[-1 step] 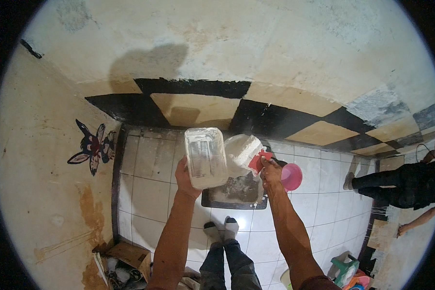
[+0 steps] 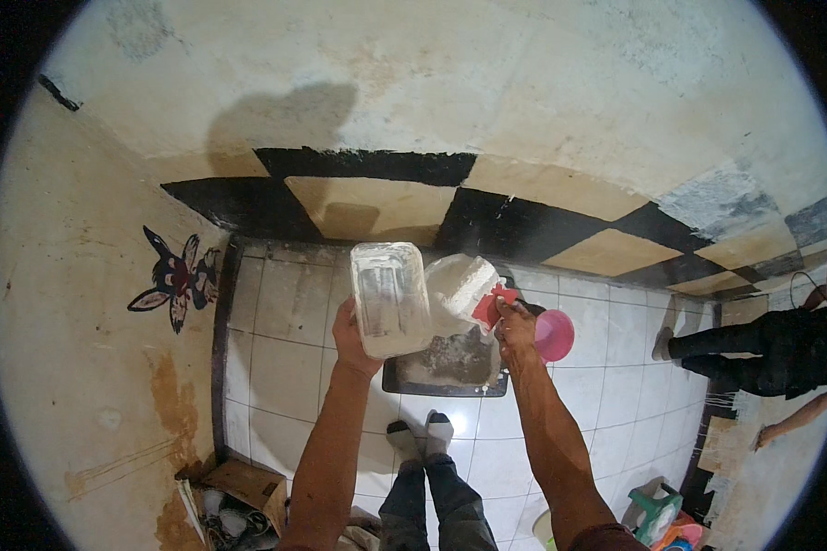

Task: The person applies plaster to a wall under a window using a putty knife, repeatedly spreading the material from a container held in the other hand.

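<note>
My left hand (image 2: 350,336) is wrapped around the side of a clear rectangular plastic container (image 2: 391,303), its inside smeared with white residue. In my right hand (image 2: 515,329) is a red-handled putty scraper (image 2: 489,310), with thick white paste over its blade. The scraper is just right of the container, apart from it. Beneath the blade a whitish rounded thing (image 2: 443,275) shows in part; its kind is hard to make out. Below both hands lies a dark shallow tray (image 2: 404,388) with a greyish, wet-looking layer in it.
A pink plastic basin (image 2: 555,336) stands right of the tray on white floor tiles (image 2: 487,459). Ahead is a wall (image 2: 377,207) with black and tan checks. At left rear sits an open cardboard box (image 2: 246,487); a green stool (image 2: 654,514) is at right. Another person (image 2: 753,354) stands far right.
</note>
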{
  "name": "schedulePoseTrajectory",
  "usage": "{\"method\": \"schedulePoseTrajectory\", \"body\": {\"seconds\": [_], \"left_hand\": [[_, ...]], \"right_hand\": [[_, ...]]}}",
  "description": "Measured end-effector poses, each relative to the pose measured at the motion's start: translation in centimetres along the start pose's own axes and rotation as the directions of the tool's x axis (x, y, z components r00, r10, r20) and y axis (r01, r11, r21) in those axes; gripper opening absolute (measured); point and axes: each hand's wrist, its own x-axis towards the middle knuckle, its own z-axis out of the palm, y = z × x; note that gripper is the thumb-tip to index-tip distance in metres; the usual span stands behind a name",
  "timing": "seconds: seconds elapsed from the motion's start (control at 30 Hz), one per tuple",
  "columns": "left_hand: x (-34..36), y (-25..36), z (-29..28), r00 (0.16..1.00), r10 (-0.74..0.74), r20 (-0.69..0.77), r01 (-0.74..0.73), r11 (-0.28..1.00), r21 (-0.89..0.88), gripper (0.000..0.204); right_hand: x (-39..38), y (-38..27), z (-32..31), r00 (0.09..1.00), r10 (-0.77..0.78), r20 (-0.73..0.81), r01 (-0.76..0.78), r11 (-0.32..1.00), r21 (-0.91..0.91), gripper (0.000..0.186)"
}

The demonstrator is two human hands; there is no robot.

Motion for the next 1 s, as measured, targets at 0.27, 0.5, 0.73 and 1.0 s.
{"method": "schedulePoseTrajectory", "body": {"seconds": [0.27, 0.5, 0.73, 1.0], "left_hand": [[0.5, -0.5, 0.0, 0.999, -0.025, 0.036, 0.024, 1.0, 0.019, 0.052], [0.4, -0.3, -0.4, 1.0, 0.003, 0.026, -0.004, 1.0, 0.022, 0.054], [0.4, 0.0, -0.9, 1.0, -0.005, -0.022, 0.006, 1.0, 0.029, 0.055], [0.4, -0.4, -0.3, 0.999, -0.045, -0.02, 0.045, 0.999, 0.005, 0.051]], "right_hand": [[1.4, 0.7, -1.2, 0.997, -0.063, 0.039, 0.066, 0.993, -0.096, 0.013], [0.6, 1.1, 0.1, 0.987, -0.16, 0.005, 0.16, 0.981, -0.108, 0.016], [-1.7, -0.7, 1.3, 0.998, -0.008, -0.063, -0.002, 0.989, -0.15, 0.017], [-0.9, -0.6, -0.5, 0.998, -0.05, -0.039, 0.05, 0.999, -0.012, 0.011]]}}
